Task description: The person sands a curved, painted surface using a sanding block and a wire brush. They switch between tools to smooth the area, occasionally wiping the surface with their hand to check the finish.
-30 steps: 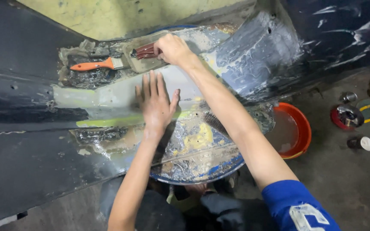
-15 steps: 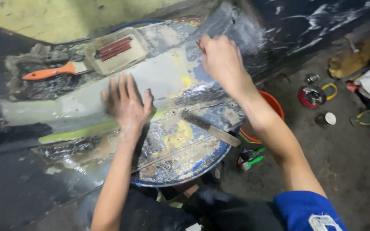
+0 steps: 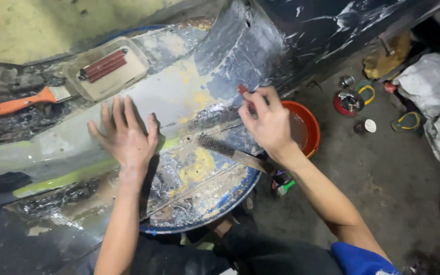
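Observation:
My left hand [image 3: 127, 136] lies flat with fingers spread on the grey, filler-smeared car body panel [image 3: 189, 91]. My right hand [image 3: 267, 122] is lifted just above the panel's right part, fingers pinched on a small red piece [image 3: 242, 90] that sticks out above them. A wire brush [image 3: 219, 146] with a wooden handle lies between the two hands, over the smeared round blue-rimmed lid [image 3: 215, 209]. A shallow beige tray [image 3: 128, 76] holding dark red strips [image 3: 103, 65] sits on the panel beyond my left hand.
An orange-handled scraper [image 3: 19, 103] lies at the far left on rough debris. An orange bowl [image 3: 309, 122] stands on the concrete floor behind my right wrist. Small tins [image 3: 350, 102], yellow-rimmed rings and a white bag [image 3: 434, 102] crowd the right side.
My right hand has left the tray and swung right over the panel, now carrying a small red piece. My left hand stays pressed on the panel; the view shifted right.

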